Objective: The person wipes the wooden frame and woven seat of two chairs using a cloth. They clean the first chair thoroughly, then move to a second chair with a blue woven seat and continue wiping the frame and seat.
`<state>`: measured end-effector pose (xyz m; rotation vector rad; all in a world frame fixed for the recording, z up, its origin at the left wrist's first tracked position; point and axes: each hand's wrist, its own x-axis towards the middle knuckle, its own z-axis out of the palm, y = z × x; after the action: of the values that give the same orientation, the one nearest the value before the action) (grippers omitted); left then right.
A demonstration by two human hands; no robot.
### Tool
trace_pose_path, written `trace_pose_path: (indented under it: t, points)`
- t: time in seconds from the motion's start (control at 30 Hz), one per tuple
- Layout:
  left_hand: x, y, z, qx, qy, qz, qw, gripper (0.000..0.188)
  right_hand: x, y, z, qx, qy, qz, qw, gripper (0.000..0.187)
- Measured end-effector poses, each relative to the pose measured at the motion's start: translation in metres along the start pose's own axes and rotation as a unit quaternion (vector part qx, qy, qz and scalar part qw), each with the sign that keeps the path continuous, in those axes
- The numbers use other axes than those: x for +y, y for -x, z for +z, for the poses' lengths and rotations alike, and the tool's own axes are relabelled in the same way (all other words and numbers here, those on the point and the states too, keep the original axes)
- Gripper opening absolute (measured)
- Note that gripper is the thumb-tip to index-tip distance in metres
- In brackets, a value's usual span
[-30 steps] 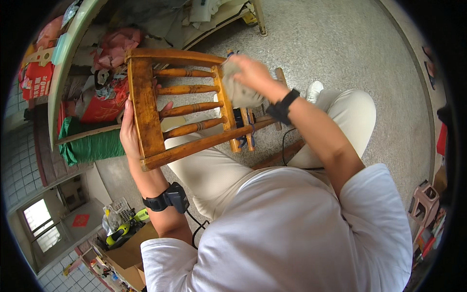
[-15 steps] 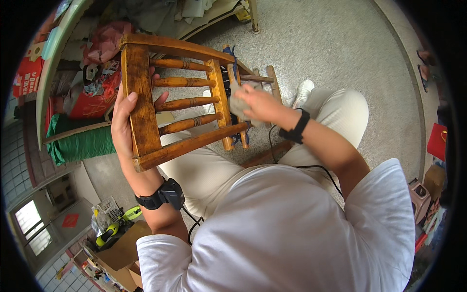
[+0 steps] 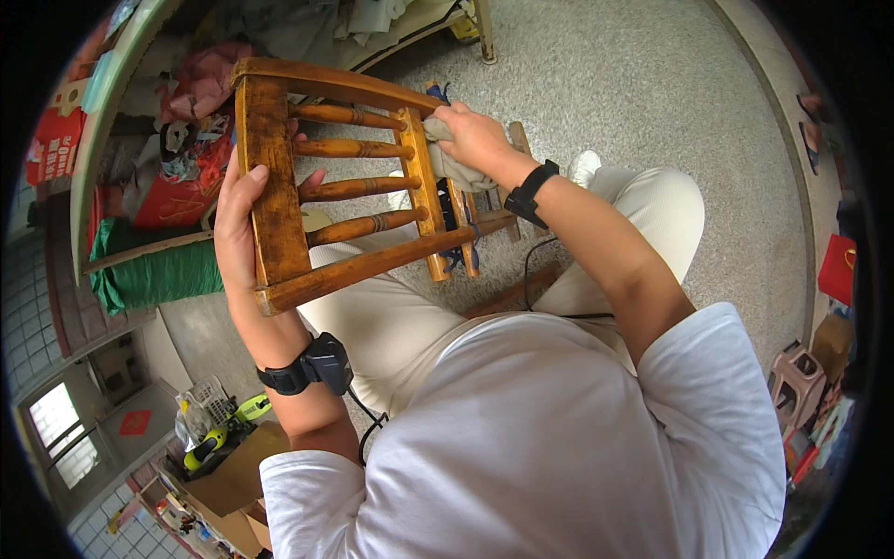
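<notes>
A small wooden chair [image 3: 270, 140] is tilted in front of me, its worn brown top rail toward the left and its turned spindles running across to a crossbar [image 3: 421, 177]. My left hand [image 3: 244, 207] grips the wide top rail, thumb on the near face and fingertips showing behind it between the spindles. In my right hand [image 3: 477, 142] is a greyish cloth [image 3: 456, 170], pressed against the far side post just beyond the crossbar. Blue ties [image 3: 470, 228] hang by the seat end. The chair's legs are partly hidden behind my right hand and wrist.
A green-edged shelf [image 3: 88, 177] holding red and pink bags stands at the left, with a green bundle [image 3: 154, 270] below. At lower left is a cardboard box [image 3: 237, 470]. A plastic stool [image 3: 798, 382] is at the right. Black cables [image 3: 528, 270] run from my wrist bands.
My right hand has moved up and slightly left with the cloth, from the seat end to the far side post. The chair has shifted slightly; my left hand keeps its grip.
</notes>
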<state>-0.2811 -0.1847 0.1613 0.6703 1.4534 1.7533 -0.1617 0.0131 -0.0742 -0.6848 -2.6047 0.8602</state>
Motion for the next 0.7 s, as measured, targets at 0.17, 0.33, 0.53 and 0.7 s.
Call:
trace_pose_path:
  t: [0.17,0.33,0.53,0.7]
  points:
    - [-0.001,0.002,0.0,0.016,0.006,-0.003,1.0,0.052,-0.013,0.049,-0.011,-0.101,-0.013,-0.043,0.994,0.042]
    - [-0.001,0.001,0.006,0.017,0.01,-0.003,1.0,0.051,-0.025,0.088,-0.027,-0.205,-0.052,-0.04,0.977,0.045]
    - [0.004,0.0,0.014,0.007,0.003,-0.003,1.0,0.052,-0.003,0.028,-0.036,-0.011,-0.079,0.021,0.997,0.043]
    - [0.003,0.0,0.014,0.018,0.019,-0.009,1.0,0.055,0.019,0.0,-0.023,-0.055,-0.142,0.018,0.988,0.039]
